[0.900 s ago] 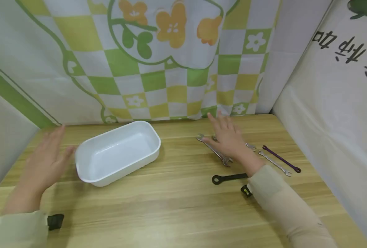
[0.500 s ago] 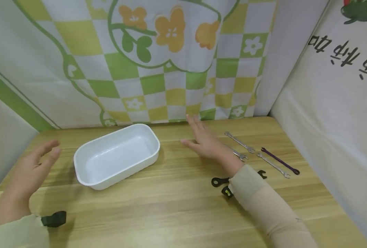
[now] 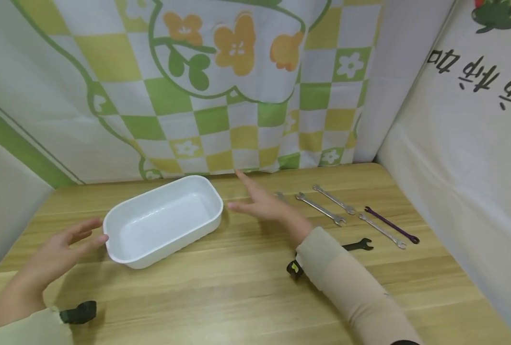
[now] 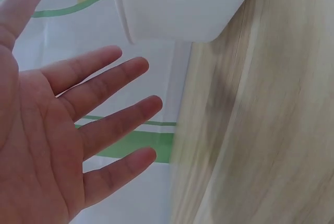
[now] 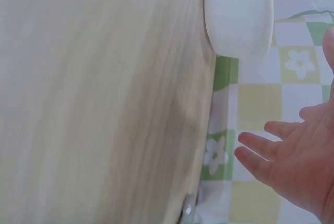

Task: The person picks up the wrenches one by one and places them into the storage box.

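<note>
Both grips, left hand (image 3: 57, 253) and right hand (image 3: 261, 203), are spread, pinching nothing, at opposite ends of the white tray (image 3: 165, 223); left-side contact unconfirmed. It sits near the tabletop's (image 3: 212, 297) far edge, toward the left corner. Recommended: press both ends evenly, keeping it level. Wrenches (image 3: 320, 209) lie toward the right edge.

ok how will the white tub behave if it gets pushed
The white tub is probably stiff, since its walls stand unsupported. It looks fairly light for its size, being empty and seemingly thin-walled. Highlights inside suggest a smooth, maybe slippery surface, but its low, broad shape should resist tipping.
</note>
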Motion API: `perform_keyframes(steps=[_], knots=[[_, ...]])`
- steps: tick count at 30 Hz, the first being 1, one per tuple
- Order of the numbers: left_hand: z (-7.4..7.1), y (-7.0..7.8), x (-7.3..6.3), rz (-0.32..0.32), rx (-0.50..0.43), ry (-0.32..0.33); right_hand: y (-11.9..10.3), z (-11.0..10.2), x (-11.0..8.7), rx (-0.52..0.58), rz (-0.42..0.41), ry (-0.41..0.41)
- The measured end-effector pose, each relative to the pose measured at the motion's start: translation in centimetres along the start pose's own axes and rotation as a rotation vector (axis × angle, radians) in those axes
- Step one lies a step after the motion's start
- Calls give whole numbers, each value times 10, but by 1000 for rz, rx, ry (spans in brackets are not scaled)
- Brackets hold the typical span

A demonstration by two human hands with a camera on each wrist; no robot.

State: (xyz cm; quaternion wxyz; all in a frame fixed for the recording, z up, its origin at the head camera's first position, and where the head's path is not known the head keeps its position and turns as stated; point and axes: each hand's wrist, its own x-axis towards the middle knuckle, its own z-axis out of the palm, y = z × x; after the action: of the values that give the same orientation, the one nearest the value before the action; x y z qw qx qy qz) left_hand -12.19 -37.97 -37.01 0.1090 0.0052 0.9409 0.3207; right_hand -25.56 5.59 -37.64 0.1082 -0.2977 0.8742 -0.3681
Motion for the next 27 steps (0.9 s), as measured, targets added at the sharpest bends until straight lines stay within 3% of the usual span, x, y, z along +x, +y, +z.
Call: perform_keyframes(steps=[7,12,21,27], knots=[[6,3,6,26,9,-3,2,13,13,83,9,-58],[8,4,5,78,38,5,0,21,21,136,8,-118],[11,2,1,94,-29,-74,-1,32,26,315,-26,-178],[11,4,1,116,-44,-88,-4,37,30,344,-19,-179]])
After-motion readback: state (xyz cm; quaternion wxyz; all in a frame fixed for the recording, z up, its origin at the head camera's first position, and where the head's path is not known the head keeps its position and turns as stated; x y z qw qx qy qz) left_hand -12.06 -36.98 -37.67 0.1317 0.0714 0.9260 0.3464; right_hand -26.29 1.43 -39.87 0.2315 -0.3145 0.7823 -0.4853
